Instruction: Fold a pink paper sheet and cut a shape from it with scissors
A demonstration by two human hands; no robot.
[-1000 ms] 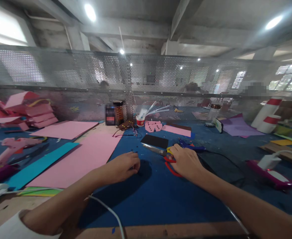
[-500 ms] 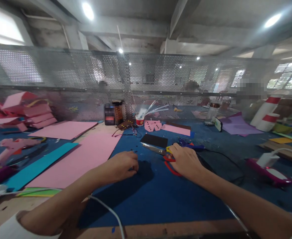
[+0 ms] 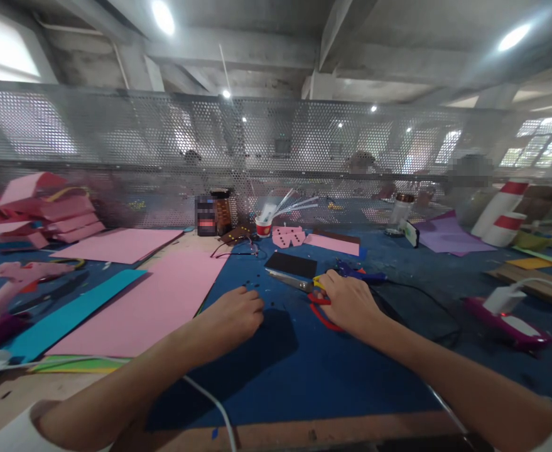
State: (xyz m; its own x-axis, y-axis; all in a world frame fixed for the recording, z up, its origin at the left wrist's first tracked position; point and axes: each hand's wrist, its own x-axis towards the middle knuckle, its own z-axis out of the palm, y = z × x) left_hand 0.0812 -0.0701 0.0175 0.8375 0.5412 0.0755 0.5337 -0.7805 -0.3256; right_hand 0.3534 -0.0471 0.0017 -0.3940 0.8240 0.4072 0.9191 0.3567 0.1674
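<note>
Center frame: right hand [image 3: 351, 304] grips scissors [image 3: 297, 282] by the handles, blades just below a black card [image 3: 291, 264] | Left hand [image 3: 238, 312] loosely curled, contents hidden | Sound handling likely means fingers seated in both loops, blades closed.

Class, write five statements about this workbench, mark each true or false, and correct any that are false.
1. The right hand is on the handles of the scissors. True.
2. The left hand holds the pink glue gun. False: the gun lies at the far left, away from that hand.
3. Clear sticks stand in the red-and-white cup. True.
4. The black card lies beneath the left hand. False: it lies by the scissors' blades.
5. The purple paper is right of the cup. True.
</note>
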